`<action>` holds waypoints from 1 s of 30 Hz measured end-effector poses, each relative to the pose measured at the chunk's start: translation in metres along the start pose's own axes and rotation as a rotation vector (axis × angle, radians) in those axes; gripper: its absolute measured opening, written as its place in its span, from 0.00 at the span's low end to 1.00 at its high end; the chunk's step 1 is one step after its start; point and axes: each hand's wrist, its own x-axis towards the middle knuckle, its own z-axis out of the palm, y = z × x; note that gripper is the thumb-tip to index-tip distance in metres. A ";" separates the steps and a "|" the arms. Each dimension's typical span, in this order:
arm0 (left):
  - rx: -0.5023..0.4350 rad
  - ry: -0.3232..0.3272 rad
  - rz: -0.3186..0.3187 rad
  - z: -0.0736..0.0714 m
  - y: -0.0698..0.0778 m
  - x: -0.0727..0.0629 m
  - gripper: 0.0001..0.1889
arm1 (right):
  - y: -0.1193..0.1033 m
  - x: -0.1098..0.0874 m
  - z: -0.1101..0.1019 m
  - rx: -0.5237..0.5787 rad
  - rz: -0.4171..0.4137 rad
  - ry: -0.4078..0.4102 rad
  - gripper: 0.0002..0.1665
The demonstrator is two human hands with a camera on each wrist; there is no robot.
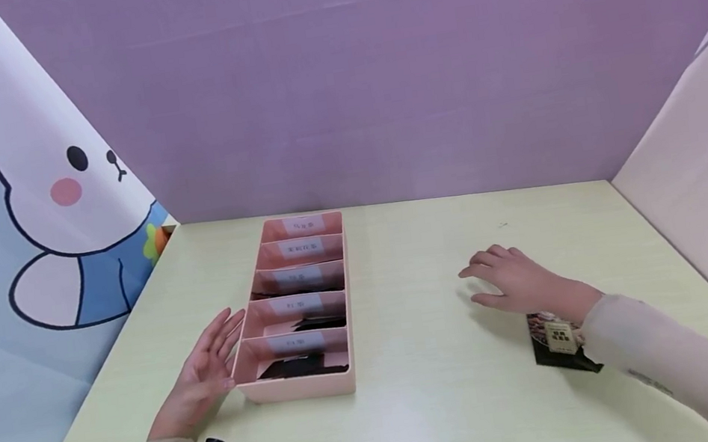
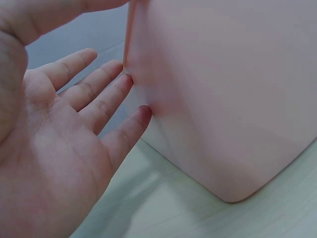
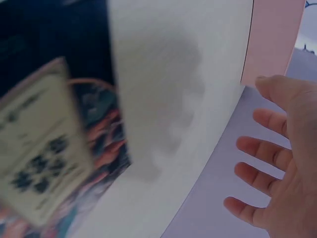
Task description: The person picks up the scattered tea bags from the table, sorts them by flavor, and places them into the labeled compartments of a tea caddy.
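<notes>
A pink five-slot box, its front wall [image 1: 296, 389] facing me, stands left of the table's middle. My left hand [image 1: 201, 367] is at its left side, fingers spread; in the left wrist view the fingertips [image 2: 144, 113] meet the pink wall. Dark flat packets lie in the front compartment [image 1: 300, 366] and the one behind it, with a dark edge in the middle one. My right hand [image 1: 514, 278] hovers over the table with loosely spread fingers, holding nothing. Below its wrist lies a dark packet [image 1: 553, 357] with a pale label, partly covered by the forearm.
Paper labels with writing sit on each compartment's back wall. A purple cloth [image 1: 377, 97] rises behind the pale table [image 1: 432, 391]. A printed cloth with a cartoon animal [image 1: 73, 207] hangs at left, another pale cloth [image 1: 707, 171] at right.
</notes>
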 end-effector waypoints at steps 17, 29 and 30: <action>0.024 0.030 -0.031 0.001 0.001 -0.001 0.51 | 0.011 -0.057 -0.006 0.012 0.095 -0.087 0.31; 0.029 0.015 -0.007 0.000 -0.001 -0.001 0.51 | 0.016 -0.076 -0.011 0.048 0.167 -0.199 0.41; 0.034 0.014 -0.007 -0.001 -0.001 -0.001 0.51 | 0.016 -0.077 -0.011 0.049 0.173 -0.203 0.40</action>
